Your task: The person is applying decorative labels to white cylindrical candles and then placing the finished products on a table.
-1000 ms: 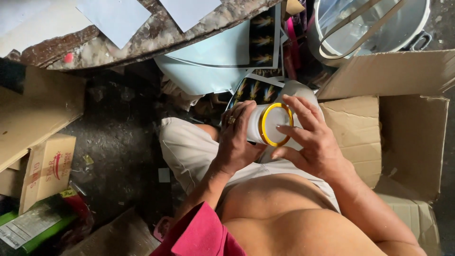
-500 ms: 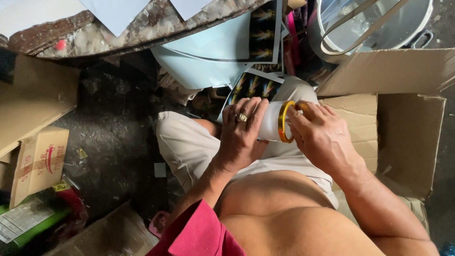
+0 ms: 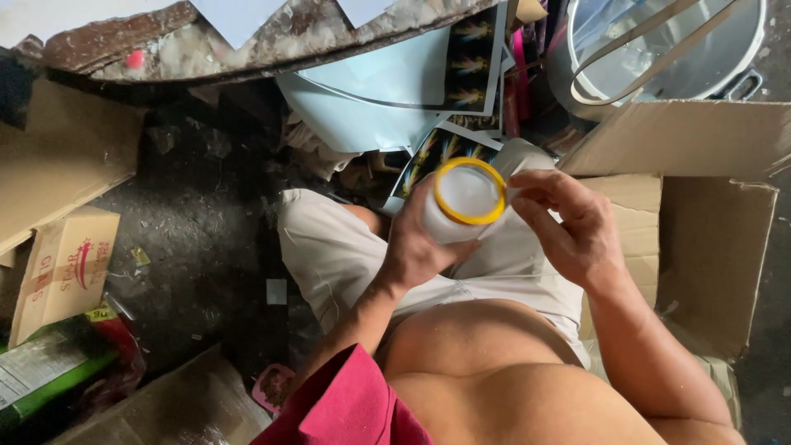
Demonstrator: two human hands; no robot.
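I hold a white frosted cup [image 3: 465,196] with a gold-yellow rim over my lap. Its rim now faces up toward the camera. My left hand [image 3: 416,247] is wrapped around the cup's body from below and the left. My right hand [image 3: 568,227] sits just right of the rim, with its fingertips touching the cup's side near the top. My light shorts [image 3: 329,255] lie under both hands.
An open cardboard box [image 3: 709,247] stands at my right. A metal pot [image 3: 659,49] sits at the top right. Printed sheets [image 3: 428,82] and light blue paper lie ahead under a worn table edge [image 3: 272,37]. More boxes [image 3: 58,264] lie on the dark floor at left.
The cup has been turned from lying sideways to rim-up. My left hand shifted under it, and my right hand slid off the rim to the cup's right side.
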